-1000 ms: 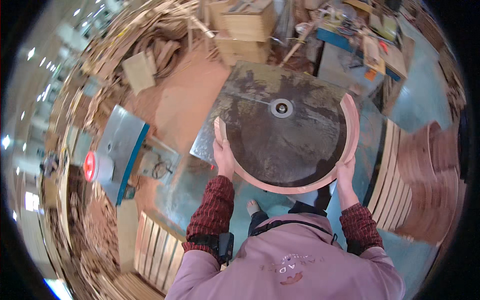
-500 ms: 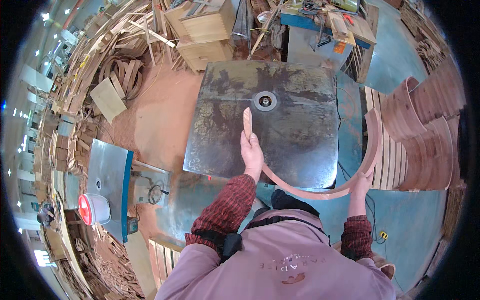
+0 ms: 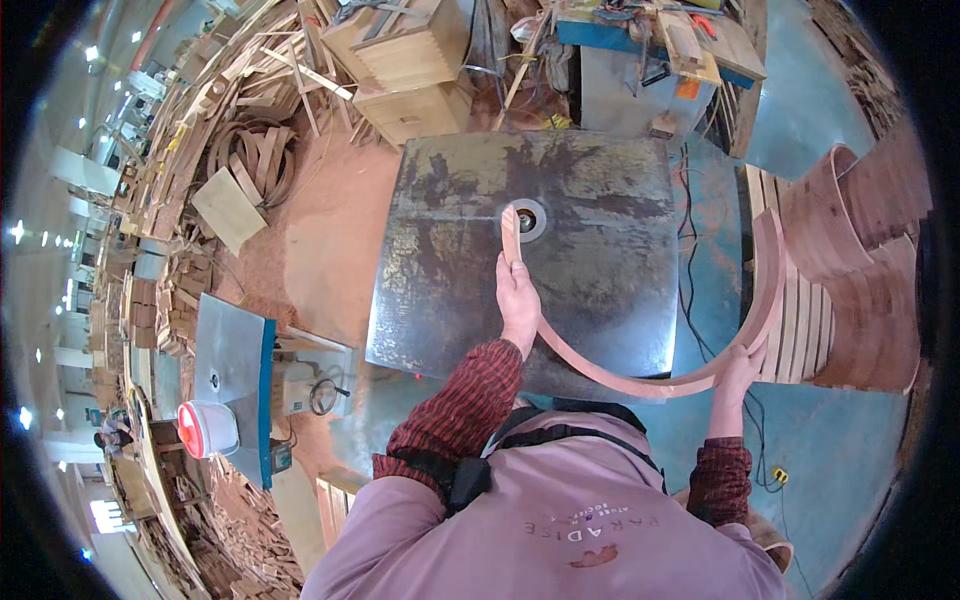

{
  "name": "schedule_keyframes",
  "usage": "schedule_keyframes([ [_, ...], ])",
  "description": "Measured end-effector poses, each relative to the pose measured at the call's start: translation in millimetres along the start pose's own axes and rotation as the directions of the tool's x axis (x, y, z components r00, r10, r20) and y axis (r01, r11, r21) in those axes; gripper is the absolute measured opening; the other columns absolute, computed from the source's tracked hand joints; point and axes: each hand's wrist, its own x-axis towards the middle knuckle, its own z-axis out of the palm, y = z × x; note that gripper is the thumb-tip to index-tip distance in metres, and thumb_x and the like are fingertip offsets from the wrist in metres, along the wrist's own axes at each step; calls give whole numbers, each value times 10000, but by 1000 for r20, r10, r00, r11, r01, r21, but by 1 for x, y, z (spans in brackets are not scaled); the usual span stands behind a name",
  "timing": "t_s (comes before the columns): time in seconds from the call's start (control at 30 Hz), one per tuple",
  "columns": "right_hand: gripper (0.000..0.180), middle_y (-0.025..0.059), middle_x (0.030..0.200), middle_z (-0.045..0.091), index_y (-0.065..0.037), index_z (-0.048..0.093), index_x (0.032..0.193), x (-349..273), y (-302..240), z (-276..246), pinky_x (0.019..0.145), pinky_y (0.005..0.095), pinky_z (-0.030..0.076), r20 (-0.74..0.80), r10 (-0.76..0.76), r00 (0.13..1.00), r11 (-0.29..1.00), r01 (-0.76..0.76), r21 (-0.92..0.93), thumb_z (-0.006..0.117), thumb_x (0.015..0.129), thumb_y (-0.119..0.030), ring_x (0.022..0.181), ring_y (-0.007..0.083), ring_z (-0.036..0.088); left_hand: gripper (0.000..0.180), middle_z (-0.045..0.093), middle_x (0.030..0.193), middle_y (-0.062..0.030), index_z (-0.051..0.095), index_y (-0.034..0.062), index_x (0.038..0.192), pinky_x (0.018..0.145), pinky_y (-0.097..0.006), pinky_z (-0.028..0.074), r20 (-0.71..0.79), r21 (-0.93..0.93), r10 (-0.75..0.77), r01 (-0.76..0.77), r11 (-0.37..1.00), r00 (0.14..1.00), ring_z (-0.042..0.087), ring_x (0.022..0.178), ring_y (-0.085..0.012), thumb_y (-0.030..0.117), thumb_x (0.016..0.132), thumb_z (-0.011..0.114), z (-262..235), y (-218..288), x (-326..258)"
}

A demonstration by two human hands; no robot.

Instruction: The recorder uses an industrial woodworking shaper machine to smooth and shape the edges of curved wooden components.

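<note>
A curved wooden strip (image 3: 655, 387), bent in a wide U, is held between my two hands. Near its left end, my left hand (image 3: 517, 303) grips it over the dark metal machine table (image 3: 610, 300). That end reaches the round spindle opening (image 3: 527, 220) in the table and overlaps its ring; whether it touches the cutter I cannot tell. My right hand (image 3: 738, 367) is closed round the strip's right side, just beyond the table's front right corner. From there the strip's other end rises beside the slatted pallet.
Curved wooden panels (image 3: 865, 325) stand on a slatted pallet (image 3: 795, 330) at the right. A smaller machine table (image 3: 235, 340) at the left carries a white bucket (image 3: 219, 430) with a red lid. Cables (image 3: 690, 290) run along the floor. Wooden drawer boxes (image 3: 415, 110) and scrap wood lie behind.
The strip's left end has moved right and slightly away from me, onto the spindle ring. Both hands have shifted a little right with it, keeping their grip.
</note>
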Motion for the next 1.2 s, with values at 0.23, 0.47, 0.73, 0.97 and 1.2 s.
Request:
schedule_keyframes([
  [0.23, 722, 121, 1168, 545, 54, 280, 1577, 7, -15, 17, 842, 327, 477, -2, 7, 1000, 999, -8, -42, 463, 882, -18, 960, 199, 564, 503, 616, 1221, -166, 372, -16, 1546, 969, -334, 459, -27, 35, 62, -61, 998, 998, 597, 1083, -241, 228, 1110, 424, 9, 4, 12],
  [0.47, 704, 119, 1243, 544, 22, 325, 1569, 28, 12, 11, 908, 340, 467, 31, 6, 999, 1000, -6, -20, 477, 883, -13, 1040, 214, 561, 430, 637, 1196, -176, 430, -30, 1473, 977, -331, 474, 11, 48, 44, -44, 998, 999, 618, 1113, -257, 187, 1102, 431, 14, 7, 26],
  [0.73, 761, 246, 1478, 522, -36, 281, 1620, 57, 40, 27, 1098, 433, 449, -215, 160, 963, 981, -180, -75, 607, 937, -112, 1261, 370, 574, 440, 497, 1517, -177, 408, -17, 1522, 1200, -375, 309, 10, 8, 290, -290, 957, 957, 455, 1430, -285, 147, 1115, 365, 24, -1, 60],
  [0.97, 704, 268, 1594, 389, 83, 252, 1595, 45, 10, 63, 1196, 412, 334, -140, -64, 988, 984, 40, -171, 576, 987, -59, 1442, 363, 445, 466, 569, 1330, -294, 423, -40, 1471, 1061, -460, 452, -58, 54, 129, -126, 991, 990, 557, 1266, -455, 223, 1087, 452, 38, -3, 93],
  [1.2, 839, 441, 1466, 399, 45, 94, 1616, 91, 48, 69, 1001, 529, 526, 79, -235, 969, 949, 246, -197, 503, 979, -317, 1246, 507, 556, 474, 597, 1306, -293, 439, -54, 1453, 1031, -452, 474, -80, 83, 182, -176, 981, 980, 590, 1230, -447, 254, 1094, 452, 50, -9, 131],
])
